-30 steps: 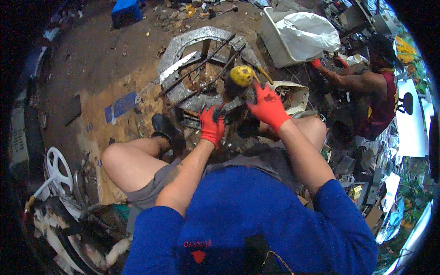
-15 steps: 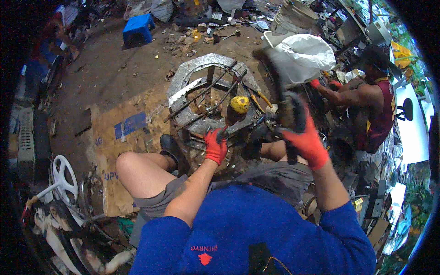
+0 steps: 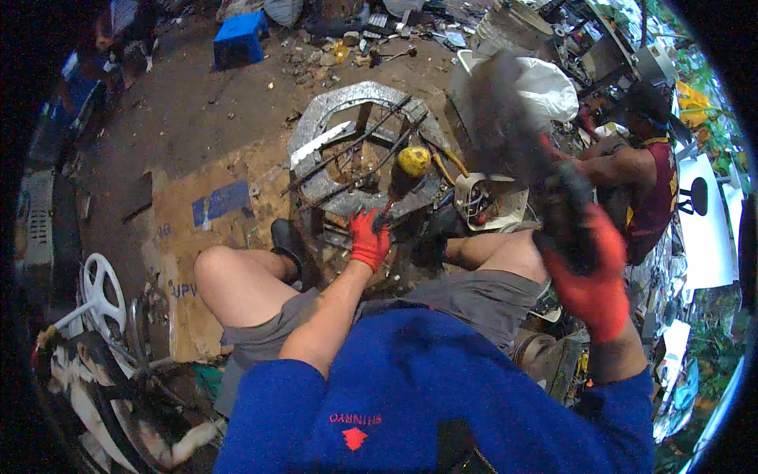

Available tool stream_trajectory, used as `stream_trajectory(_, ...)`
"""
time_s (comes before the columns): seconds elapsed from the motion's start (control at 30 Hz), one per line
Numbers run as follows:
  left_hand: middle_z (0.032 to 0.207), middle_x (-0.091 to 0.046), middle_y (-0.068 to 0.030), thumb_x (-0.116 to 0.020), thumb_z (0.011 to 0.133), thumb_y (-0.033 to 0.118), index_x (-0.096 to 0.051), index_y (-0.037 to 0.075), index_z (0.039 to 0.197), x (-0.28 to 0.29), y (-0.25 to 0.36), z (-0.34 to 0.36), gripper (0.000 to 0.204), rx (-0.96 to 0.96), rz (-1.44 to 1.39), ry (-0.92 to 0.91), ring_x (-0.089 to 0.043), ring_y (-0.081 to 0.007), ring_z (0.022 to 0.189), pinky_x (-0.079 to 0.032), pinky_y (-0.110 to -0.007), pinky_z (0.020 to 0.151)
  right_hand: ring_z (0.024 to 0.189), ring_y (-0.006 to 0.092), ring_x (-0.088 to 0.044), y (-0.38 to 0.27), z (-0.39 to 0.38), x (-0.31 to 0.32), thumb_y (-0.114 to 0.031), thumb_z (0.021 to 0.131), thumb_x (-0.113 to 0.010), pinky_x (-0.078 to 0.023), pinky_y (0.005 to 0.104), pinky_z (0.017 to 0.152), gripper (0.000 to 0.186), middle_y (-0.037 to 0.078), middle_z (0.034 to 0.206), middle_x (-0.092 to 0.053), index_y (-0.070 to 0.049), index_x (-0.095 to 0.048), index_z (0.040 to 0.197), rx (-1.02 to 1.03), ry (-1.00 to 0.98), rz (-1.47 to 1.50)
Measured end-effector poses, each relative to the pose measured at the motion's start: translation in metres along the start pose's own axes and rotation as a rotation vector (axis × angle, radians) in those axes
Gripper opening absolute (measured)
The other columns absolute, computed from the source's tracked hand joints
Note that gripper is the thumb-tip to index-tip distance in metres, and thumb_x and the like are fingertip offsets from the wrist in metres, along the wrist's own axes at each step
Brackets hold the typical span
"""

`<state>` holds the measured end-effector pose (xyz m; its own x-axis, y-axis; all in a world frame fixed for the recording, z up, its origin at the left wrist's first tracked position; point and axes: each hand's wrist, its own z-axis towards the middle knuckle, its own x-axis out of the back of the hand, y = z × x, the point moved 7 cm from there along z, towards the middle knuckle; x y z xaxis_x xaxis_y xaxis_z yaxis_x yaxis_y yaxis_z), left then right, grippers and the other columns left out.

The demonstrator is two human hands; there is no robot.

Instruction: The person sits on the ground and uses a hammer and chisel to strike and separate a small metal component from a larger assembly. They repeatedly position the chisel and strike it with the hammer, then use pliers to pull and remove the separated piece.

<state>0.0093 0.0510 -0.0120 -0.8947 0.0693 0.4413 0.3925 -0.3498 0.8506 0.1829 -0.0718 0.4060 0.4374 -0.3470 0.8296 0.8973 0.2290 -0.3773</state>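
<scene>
My left hand (image 3: 369, 239), in a red glove with dark fingertips, is closed at the near edge of an octagonal grey metal frame (image 3: 312, 134). A thin reddish rod (image 3: 388, 207) pokes out from its fingers toward a rounded yellow piece (image 3: 414, 162) resting on the frame. My right hand (image 3: 594, 276), gloved the same way, is raised off to the right, wrapped round a long dark tool (image 3: 513, 110). Motion smears that tool, so its kind cannot be made out. Dark bars (image 3: 355, 150) lie across the frame's opening.
A white container of scrap (image 3: 489, 201) stands right of the frame. Beyond it, another person (image 3: 639, 158) crouches beside a white sack (image 3: 545, 91). A blue stool (image 3: 239, 39) is at the far left; flattened cardboard (image 3: 197, 261) and a white wheel (image 3: 104, 296) lie nearer. A dog (image 3: 95, 395) rests lower left.
My right hand has moved right and a little nearer to me with the dark tool, uncovering the white scrap container. My left hand stays by the frame. A person at the far left has shifted.
</scene>
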Motion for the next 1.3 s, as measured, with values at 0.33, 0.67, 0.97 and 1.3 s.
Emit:
stream_trajectory(0.33,0.115,-0.059,-0.0206,-0.066,0.077,0.019,-0.060,0.005,0.114,-0.013,-0.006,0.009,0.040,0.001,0.044,0.002,-0.045,-0.0415,0.119,-0.027,-0.052,0.107,0.095,0.0393,-0.064,0.004,-0.001,-0.013,-0.008,0.075,-0.073,-0.052,0.0407,0.081,0.042,0.020,0.108,-0.063,-0.005,-0.059,0.114,-0.070,-0.190,-0.137)
stream_trajectory(0.67,0.108,-0.060,-0.0196,-0.066,0.079,0.023,-0.060,0.005,0.114,-0.014,0.006,0.020,0.041,-0.099,0.019,0.035,-0.048,-0.0419,0.111,-0.029,-0.054,0.103,0.090,0.0389,-0.064,-0.001,0.008,-0.022,-0.002,0.072,-0.072,-0.051,0.0430,0.080,0.042,0.020,0.102,-0.063,-0.002,-0.059,0.111,-0.044,-0.176,-0.167)
stream_trajectory(0.97,0.117,-0.057,-0.0205,-0.066,0.078,0.021,-0.059,0.004,0.116,-0.006,0.004,-0.004,0.042,-0.050,0.068,-0.078,-0.047,-0.0416,0.115,-0.030,-0.051,0.105,0.103,0.0229,-0.064,-0.006,-0.018,-0.045,0.004,0.077,-0.069,-0.052,0.0359,0.086,0.045,0.013,0.117,-0.063,-0.001,-0.056,0.121,-0.135,-0.404,-0.273)
stream_trajectory(1.3,0.113,-0.061,-0.0174,-0.065,0.075,0.017,-0.058,0.004,0.115,-0.010,0.006,0.005,0.043,-0.081,0.044,-0.061,-0.049,-0.0401,0.113,-0.027,-0.052,0.106,0.089,0.0325,-0.065,-0.006,-0.007,0.000,-0.002,0.072,-0.074,-0.052,0.0396,0.078,0.045,0.016,0.106,-0.064,-0.002,-0.058,0.115,-0.054,0.135,-0.185)
